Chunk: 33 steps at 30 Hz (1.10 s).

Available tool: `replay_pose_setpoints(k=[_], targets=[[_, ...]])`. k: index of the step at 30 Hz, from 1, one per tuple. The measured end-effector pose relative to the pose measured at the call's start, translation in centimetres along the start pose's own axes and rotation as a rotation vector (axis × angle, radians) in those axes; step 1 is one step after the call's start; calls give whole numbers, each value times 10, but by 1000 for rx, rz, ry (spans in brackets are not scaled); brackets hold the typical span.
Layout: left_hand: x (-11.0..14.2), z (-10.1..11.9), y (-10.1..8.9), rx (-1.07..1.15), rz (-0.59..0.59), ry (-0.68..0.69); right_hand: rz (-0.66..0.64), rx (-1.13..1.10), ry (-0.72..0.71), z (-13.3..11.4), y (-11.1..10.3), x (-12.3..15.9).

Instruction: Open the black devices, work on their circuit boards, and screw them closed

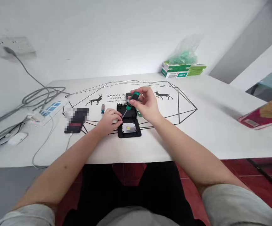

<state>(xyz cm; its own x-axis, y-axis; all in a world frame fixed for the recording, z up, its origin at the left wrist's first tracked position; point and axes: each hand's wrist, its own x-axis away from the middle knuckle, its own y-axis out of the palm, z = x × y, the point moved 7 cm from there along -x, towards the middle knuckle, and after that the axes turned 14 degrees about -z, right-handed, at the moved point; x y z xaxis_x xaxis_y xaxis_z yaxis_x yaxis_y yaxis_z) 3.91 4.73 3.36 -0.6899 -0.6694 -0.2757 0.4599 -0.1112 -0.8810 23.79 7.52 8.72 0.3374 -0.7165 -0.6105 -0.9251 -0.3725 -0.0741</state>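
My right hand [147, 103] is closed around the green and black handle of a screwdriver [133, 99], whose thin shaft slants down to the left. At the shaft's tip are the pinched fingers of my left hand [109, 121]; whether they hold the tip or some small part is too small to tell. Just beneath lies an opened black case [137, 131], its lid part [124, 110] folded back. Inside the near half sits a silvery plate [132, 126] with a yellowish patch. A green piece [139, 113] shows partly behind the case, beside my right wrist.
A second screwdriver [103, 108] lies left of the case, near a phone [78, 121] with a cable. Farther left are a power strip [51, 108] and coiled cords [39, 97]. Green-white boxes [175, 69] stand at the wall; a red-yellow package [263, 114] lies right.
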Motion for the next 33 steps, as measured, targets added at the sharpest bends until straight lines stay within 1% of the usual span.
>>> replay_pose_setpoints(k=[4, 8, 10, 14, 16, 19, 21, 24, 27, 30, 33], targets=[[-2, -21, -4, -67, 33, -223, 55, 63, 1, -1, -10, 0], [4, -41, -12, -141, 89, -511, 165, 146, 20, -1, -25, -1], [5, -45, -13, -166, 89, -592, 195, 175, 41, 0, -28, -1], [7, -46, -14, -185, 65, -662, 193, 208, 79, 1, -25, 0], [8, -47, -15, -191, 79, -675, 186, 232, 86, 0, -26, 0], [11, -46, -19, -197, 127, -684, 202, 324, 106, -1, -33, 0], [13, -46, -20, -197, 137, -693, 223, 436, 154, -2, -42, -1], [16, -45, -22, -207, 141, -719, 244, 654, 267, -4, -60, -4], [19, -45, -25, -211, 148, -780, 206, 877, 426, 1, -81, -6], [22, -45, -25, -193, 130, -823, 105, 1044, 704, 19, -102, -1], [21, -45, -24, -157, 107, -826, 6, 1173, 986, 37, -118, 9]])
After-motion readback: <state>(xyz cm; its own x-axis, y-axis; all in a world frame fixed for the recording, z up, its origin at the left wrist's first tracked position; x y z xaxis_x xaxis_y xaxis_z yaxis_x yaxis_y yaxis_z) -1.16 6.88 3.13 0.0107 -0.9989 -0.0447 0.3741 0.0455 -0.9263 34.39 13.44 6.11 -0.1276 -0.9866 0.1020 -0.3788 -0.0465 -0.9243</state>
